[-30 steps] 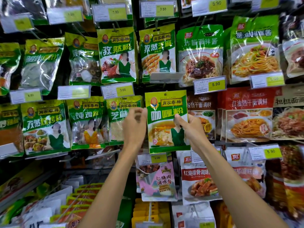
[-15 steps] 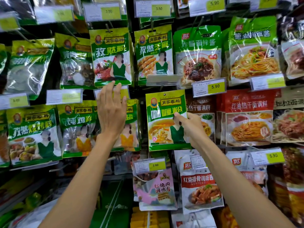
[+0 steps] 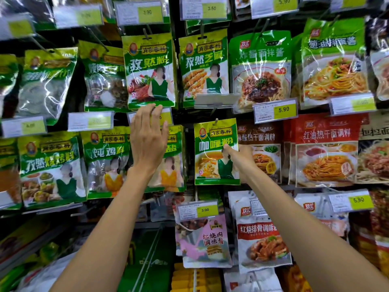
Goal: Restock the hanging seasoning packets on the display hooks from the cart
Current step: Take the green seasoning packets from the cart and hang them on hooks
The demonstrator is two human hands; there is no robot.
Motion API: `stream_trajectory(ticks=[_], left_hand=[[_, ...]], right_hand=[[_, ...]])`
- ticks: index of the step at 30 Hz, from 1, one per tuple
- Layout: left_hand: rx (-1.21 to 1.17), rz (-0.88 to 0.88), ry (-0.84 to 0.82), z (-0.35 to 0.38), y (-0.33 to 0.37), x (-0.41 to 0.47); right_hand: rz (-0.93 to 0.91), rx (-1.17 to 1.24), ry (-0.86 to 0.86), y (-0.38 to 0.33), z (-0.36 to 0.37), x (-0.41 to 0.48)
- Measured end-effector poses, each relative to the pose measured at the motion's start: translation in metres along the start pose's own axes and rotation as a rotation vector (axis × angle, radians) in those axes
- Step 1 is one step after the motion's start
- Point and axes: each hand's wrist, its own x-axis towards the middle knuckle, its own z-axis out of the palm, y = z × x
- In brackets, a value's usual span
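Observation:
A green and yellow curry powder packet (image 3: pixel 212 157) hangs from a display hook (image 3: pixel 216 122) in the middle row. My right hand (image 3: pixel 240 159) pinches its right edge, thumb on the front. My left hand (image 3: pixel 147 142) is raised to the left of it with straight fingers. Its fingertips reach a price label and the bottom edge of the cumin powder packet (image 3: pixel 149 70) above. Behind the left hand hang more green seasoning packets (image 3: pixel 172 157).
Rows of hanging packets fill the wall: green seasoning packets (image 3: pixel 50 167) on the left, noodle sauce packets (image 3: pixel 324 152) on the right. Price tags (image 3: pixel 275 111) jut out on the hook ends. A pink packet (image 3: pixel 205 241) hangs below. Yellow boxes (image 3: pixel 195 279) sit at the bottom.
My left hand let go of the curry packet's left edge, moved left and then rose towards the cumin packet's bottom edge. My right hand kept its hold on the curry packet.

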Motion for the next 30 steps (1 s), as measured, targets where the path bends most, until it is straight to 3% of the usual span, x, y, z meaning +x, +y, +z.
stream_trajectory(ticks=[5, 10, 15, 19, 23, 30], left_hand=[[0.002, 0.043, -0.017, -0.007, -0.003, 0.001], [-0.008, 0.042, 0.03, -0.018, 0.011, -0.005], [-0.245, 0.04, -0.003, -0.024, 0.081, -0.046], [-0.649, -0.181, -0.273, -0.034, 0.179, -0.096], [-1.007, -0.422, -0.6, -0.053, 0.293, -0.157], [-1.322, -0.377, -1.231, -0.109, 0.474, -0.295]], right_hand=[[-0.004, -0.109, 0.114, 0.004, 0.009, 0.008], [-0.145, -0.205, 0.162, 0.007, -0.007, -0.002], [-0.313, -0.172, 0.173, 0.026, -0.056, -0.053], [-0.322, -0.14, 0.201, 0.065, -0.124, -0.115], [-0.175, -0.221, 0.344, 0.131, -0.208, -0.186], [0.332, -0.468, 0.641, 0.269, -0.353, -0.335]])
